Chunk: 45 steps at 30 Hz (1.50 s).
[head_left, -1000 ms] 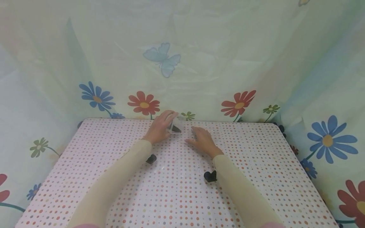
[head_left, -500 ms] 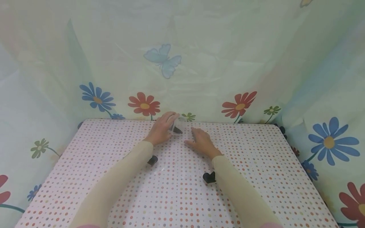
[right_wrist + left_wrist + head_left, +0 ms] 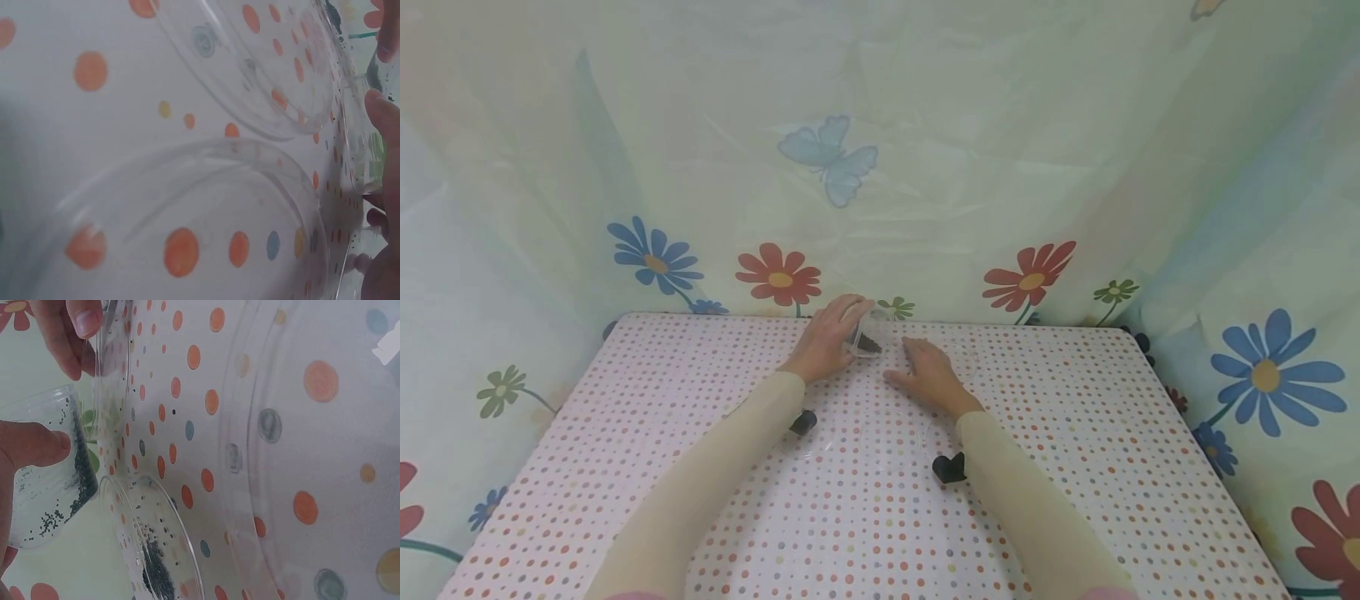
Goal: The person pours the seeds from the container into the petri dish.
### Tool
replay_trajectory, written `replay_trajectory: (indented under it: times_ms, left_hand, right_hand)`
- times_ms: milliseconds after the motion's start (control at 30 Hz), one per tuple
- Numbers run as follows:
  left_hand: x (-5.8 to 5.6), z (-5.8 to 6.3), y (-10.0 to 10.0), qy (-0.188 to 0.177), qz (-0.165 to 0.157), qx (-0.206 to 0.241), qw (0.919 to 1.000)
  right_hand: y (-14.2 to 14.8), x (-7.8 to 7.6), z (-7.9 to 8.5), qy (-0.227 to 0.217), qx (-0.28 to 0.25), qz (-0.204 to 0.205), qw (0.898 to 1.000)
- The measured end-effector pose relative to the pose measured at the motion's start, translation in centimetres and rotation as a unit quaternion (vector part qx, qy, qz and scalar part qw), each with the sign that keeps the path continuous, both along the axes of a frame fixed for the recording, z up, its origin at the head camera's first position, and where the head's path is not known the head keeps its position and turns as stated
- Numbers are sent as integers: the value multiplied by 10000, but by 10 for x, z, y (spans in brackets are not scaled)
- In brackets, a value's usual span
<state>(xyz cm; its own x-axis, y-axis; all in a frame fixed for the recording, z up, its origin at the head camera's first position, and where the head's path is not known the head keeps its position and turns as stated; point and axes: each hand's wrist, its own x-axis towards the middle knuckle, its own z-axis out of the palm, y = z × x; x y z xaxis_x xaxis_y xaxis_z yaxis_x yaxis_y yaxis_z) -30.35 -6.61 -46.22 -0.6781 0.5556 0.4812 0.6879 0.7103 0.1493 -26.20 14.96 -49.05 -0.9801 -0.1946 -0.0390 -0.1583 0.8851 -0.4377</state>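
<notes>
My left hand grips a tilted cup of dark grains above a dish; right hand lies relaxed on the surface. Next I judge slow tipping.

Floral-curtained booth, polka-dot table

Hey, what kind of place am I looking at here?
Probably a makeshift tabletop work booth, not a proper lab: a dotted tablecloth covers the table, pale plastic flower-print curtains wall it in, and the left hand holds a clear plastic cup of dark grains beside clear shallow dishes.
</notes>
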Motion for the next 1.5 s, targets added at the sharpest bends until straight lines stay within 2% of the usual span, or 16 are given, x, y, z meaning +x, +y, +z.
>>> replay_trajectory:
  times_ms: [633, 900, 1133, 1500]
  left_hand:
    - [0, 2, 3, 38, 52, -101, 9999]
    - [-1, 0, 5, 39, 49, -114, 9999]
    - [-4, -3, 6, 205, -43, -81, 9997]
    - [-5, -5, 11, 222, -149, 2, 9996]
  right_hand:
    - [2, -1, -4, -57, -220, -45, 9997]
    - [1, 0, -4, -126, -236, -88, 9996]
    - [1, -1, -3, -103, -300, -22, 9995]
    - [1, 2, -2, -206, -396, -151, 9989]
